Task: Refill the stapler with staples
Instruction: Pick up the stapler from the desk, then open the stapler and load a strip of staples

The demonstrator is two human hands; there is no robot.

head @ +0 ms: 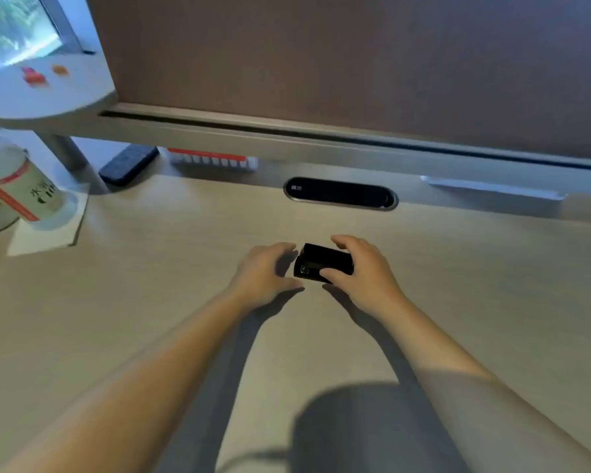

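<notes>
Right hand [362, 271] clamped on black stapler [323, 264], flat on tabletop [151, 285]; left hand [265, 271] loose beside. Best: steady base, lift lid gently.

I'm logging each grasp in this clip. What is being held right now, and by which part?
The right hand grips the black stapler at its right end, fingers over the top and thumb on the near side. The left hand holds nothing, open beside it.
</notes>
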